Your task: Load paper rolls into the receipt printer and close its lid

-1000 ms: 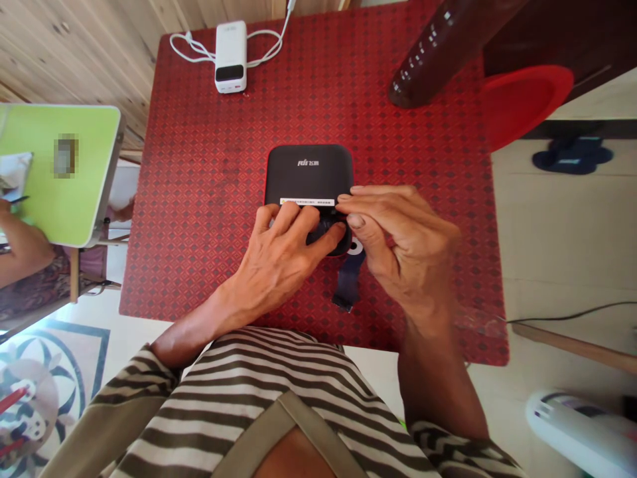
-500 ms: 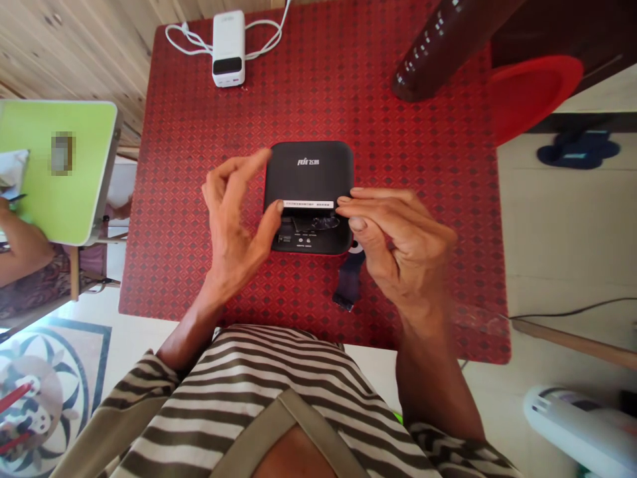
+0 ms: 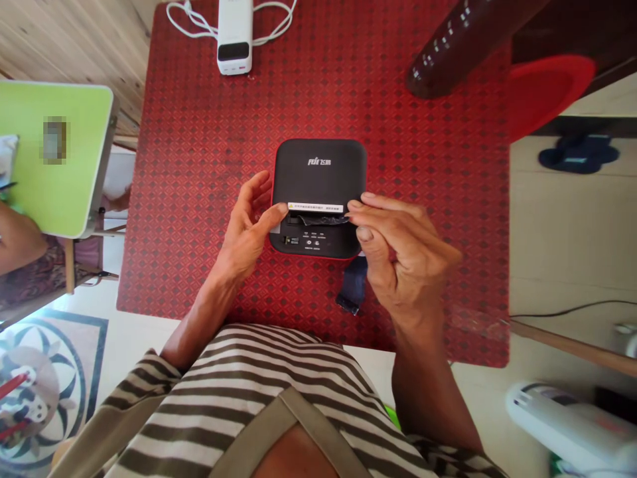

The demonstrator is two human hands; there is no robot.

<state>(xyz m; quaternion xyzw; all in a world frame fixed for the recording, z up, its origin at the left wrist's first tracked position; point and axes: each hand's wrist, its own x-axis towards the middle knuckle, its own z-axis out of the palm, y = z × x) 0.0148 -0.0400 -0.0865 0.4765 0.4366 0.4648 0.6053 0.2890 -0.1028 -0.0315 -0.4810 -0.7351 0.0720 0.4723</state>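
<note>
A black, square, rounded device with red lower edges and a white logo lies on the red table. Across its middle runs a white printed label strip, and below that is a recess with a piece of clear plastic film. My left hand grips the device's left side, the thumb on top by the label's end and the fingers along the edge. At the right side, the fingers of my right hand are pinched together at the end of the film. A dark blue strap lies below the device, its upper end hidden.
A white power bank with a white cable is at the table's far left. A dark brown cylinder stands at the far right, near a red round stool. Left, a person's arm rests by a green table.
My left hand has closed in from a spread pose onto the device's left side. The film now stretches in a line toward my right fingers. The whole view has shifted slightly.
</note>
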